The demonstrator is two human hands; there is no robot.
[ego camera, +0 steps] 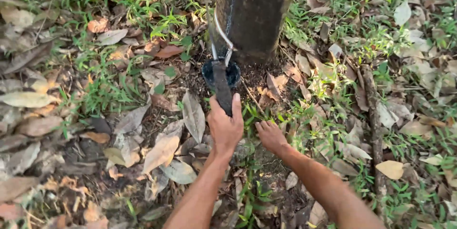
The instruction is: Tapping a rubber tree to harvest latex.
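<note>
My left hand (225, 126) is closed round a dark, flat tool (222, 87), thumb up along its side. The tool's far end lies over the black cup (220, 73) sitting at the foot of the trunk (252, 10). My right hand (270, 136) is down on the ground just beside the left, fingers curled into grass and leaf litter (162, 153); it holds nothing I can see, but can't tell if it's truly shut or just propped. A bent wire (223, 36) runs from the bark down toward the cup.

Risks, as I judge them: the cup looks loosely seated on soil, so a push w/ the tool could tip it & spill whatever's inside. The wire sits close to the tool tip, so snagging it could shift the cup's hold. I'm leaning on 1 hand on loose leaves, so a slip would jolt the tool.

Hard to make out: the cup's contents, since the tool covers the middle & the inside is dark. Tool's tip is hidden too. Trunk is cut off at top; both my forearms are cut off at the bottom edge.
</note>
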